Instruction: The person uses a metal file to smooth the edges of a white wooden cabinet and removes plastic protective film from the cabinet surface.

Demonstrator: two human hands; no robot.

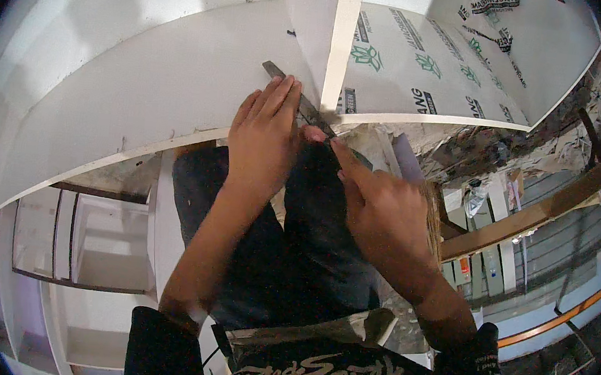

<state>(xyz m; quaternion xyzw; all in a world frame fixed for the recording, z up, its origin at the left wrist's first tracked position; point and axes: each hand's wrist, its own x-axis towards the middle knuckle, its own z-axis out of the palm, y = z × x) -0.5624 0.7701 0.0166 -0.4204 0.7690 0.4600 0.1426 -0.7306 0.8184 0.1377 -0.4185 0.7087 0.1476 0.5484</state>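
Observation:
A long, flat, dark grey metal file (314,119) lies slantwise over the front edge of a white panel (204,59), close to the foot of an upright divider (339,50). My right hand (389,210) grips its near end, with the forefinger stretched along it; the handle is hidden in the fist. My left hand (267,123) presses on the file's middle, fingers together and thumb towards the right hand. The file's far tip sticks out beyond the left fingertips.
Right of the divider is a compartment lined with printed film (428,62). My knees (297,223) are under the panel edge. White cabinet frames (111,241) stand at lower left. A curved wooden piece (529,217) and clutter are on the right.

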